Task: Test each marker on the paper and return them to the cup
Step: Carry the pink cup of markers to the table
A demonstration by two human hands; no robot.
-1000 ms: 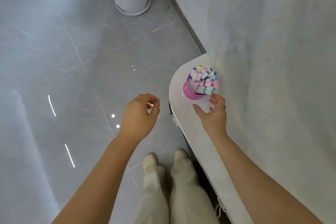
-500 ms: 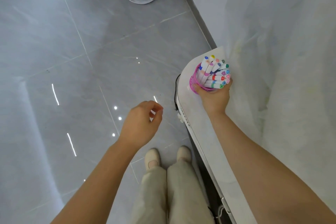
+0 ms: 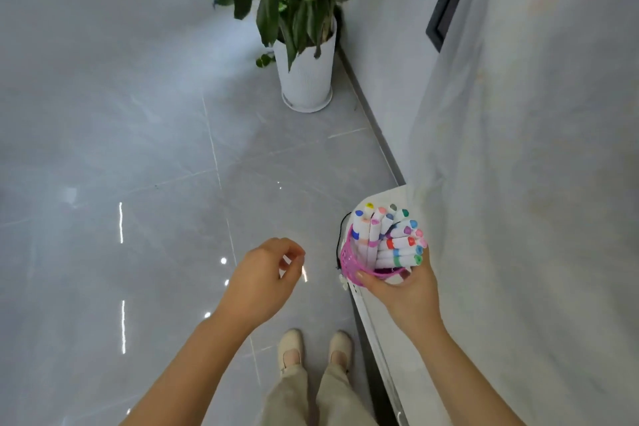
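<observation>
Reaching forward since a second ago, right hand (image 3: 404,290) now grasps the pink cup (image 3: 349,263), markers (image 3: 390,235) all inside; left hand (image 3: 259,284) hangs beside it, loosely curled, empty. No paper visible, so testing seems unstarted

The person wears loose beige trousers (image 3: 304,398) and pale cream shoes (image 3: 291,346) with a strap across the top of each foot; both forearms (image 3: 193,363) are bare.

One cup (image 3: 349,263), over ten markers (image 3: 397,243), two hands (image 3: 262,278) (image 3: 406,290), one plant (image 3: 307,76)
</observation>
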